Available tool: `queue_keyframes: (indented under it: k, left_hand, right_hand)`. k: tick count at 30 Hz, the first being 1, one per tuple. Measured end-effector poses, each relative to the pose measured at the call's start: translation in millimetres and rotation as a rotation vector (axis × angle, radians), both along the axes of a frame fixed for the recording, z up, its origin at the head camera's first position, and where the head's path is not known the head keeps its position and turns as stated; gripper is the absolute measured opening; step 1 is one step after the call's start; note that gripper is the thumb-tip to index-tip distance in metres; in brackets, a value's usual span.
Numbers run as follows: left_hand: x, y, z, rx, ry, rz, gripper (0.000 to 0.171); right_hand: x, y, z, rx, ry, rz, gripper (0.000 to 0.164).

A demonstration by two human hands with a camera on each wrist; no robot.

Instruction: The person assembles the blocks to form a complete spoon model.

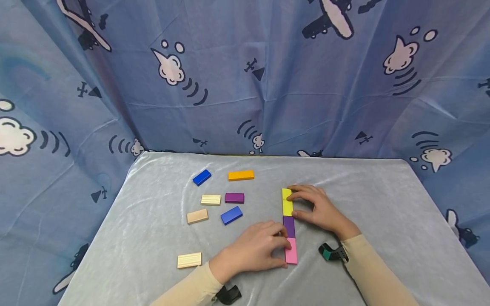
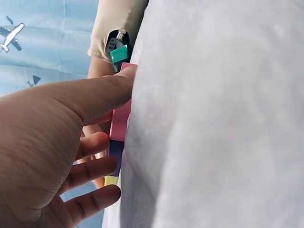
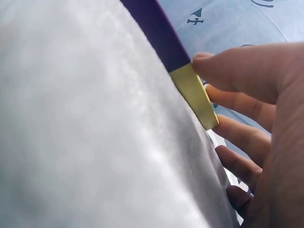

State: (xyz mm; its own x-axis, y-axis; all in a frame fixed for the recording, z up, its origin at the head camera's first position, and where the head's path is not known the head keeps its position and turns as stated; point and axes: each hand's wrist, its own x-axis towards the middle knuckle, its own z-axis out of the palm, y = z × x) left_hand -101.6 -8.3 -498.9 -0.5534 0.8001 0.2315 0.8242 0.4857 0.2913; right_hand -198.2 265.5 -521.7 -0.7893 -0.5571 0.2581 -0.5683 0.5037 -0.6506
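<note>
Yellow [image 1: 287,203], purple [image 1: 289,227] and pink [image 1: 291,251] blocks lie end to end in a straight row on the grey cloth. My left hand [image 1: 257,246] holds the pink block at the near end. Its thumb rests by the block's near left corner, and a bent finger lies over the upper edge. At the far end, my right hand [image 1: 319,208] holds the yellow block. In the right wrist view, the right thumb [image 3: 223,66] touches it near the purple joint, with fingertips along its far end. The left wrist view shows the left thumb [image 2: 107,92] against the pink block.
Left of the row lie several loose blocks: two blue [image 1: 231,215], an orange [image 1: 240,175], a dark purple [image 1: 235,198] and some plain wooden ones [image 1: 189,260]. Blue printed curtains [image 1: 222,63] hang behind the table [image 1: 153,187]. Dark devices [image 1: 333,253] sit at both wrists.
</note>
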Motion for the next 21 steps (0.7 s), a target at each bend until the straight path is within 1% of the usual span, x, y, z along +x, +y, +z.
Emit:
queue_keyframes:
  k: [5,9,16,21]
  left_hand:
    - [2.2,0.4,1.4,-0.025,0.016,-0.009,0.041]
    - [3.1,0.5,2.4,-0.030,0.024,-0.013,0.041]
    - [4.3,-1.7,2.4,-0.029,0.083,-0.021,0.039]
    - [5.0,-0.8,3.7,-0.044,0.087,-0.021,0.040]
  right_hand:
    - [-0.7,1.5,-2.3,0.000,0.008,0.004,0.036]
    - [-0.5,1.6,-3.0,0.006,-0.002,-0.004,0.037]
    - [0.2,-0.1,-0.7,0.007,-0.016,-0.003,0.037]
    - [0.4,0.8,0.3,0.007,-0.007,0.003,0.037]
